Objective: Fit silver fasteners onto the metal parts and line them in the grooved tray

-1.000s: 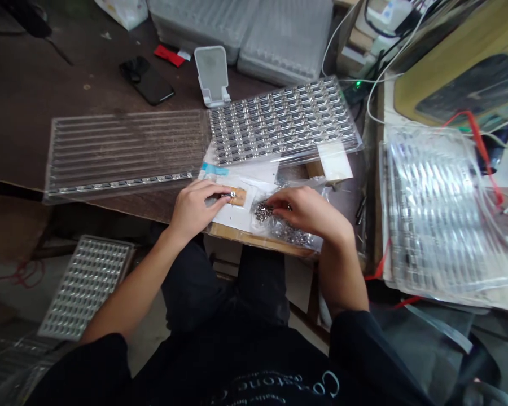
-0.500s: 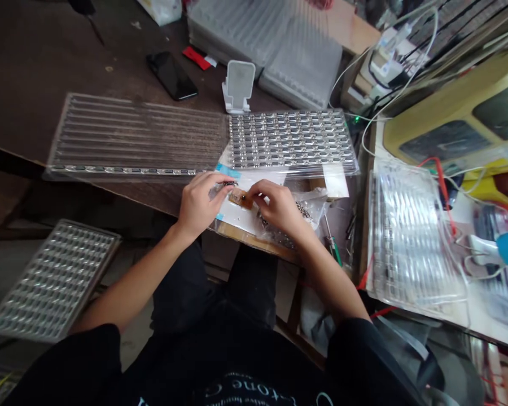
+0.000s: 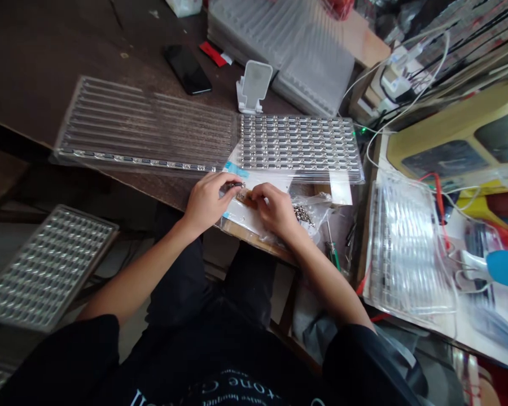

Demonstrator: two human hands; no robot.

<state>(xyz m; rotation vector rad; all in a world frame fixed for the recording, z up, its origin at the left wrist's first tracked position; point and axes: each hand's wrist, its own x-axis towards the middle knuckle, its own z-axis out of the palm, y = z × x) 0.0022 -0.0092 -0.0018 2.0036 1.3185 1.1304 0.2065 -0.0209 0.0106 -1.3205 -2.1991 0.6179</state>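
Note:
My left hand [image 3: 207,204] pinches a small black-and-silver D-sub connector [image 3: 237,185] between thumb and fingertips. Just below it, a small brown block [image 3: 246,197] rests on a white sheet [image 3: 236,211] held down with blue tape. My right hand [image 3: 275,207] is at the block's right end with fingers pressed together; whatever is in them is too small or hidden. Beside that hand lies a clear plastic bag [image 3: 322,210] with small metal parts [image 3: 303,216]. Beyond the hands, a clear tray [image 3: 298,144] holds many rows of connectors, and a ribbed tray [image 3: 152,127] has one row along its near edge.
A phone [image 3: 188,69] and a white phone stand [image 3: 254,84] are behind the trays. Stacked clear trays [image 3: 275,39] stand farther back. A green-handled screwdriver [image 3: 332,254] lies right of the bag. More trays [image 3: 410,248] sit at the right, and a filled one [image 3: 46,265] at lower left.
The whole view has shifted a little, with the table's things now farther right. Both hands stay at the brown block, the left still pinching the connector; the right fingers cover more of the block.

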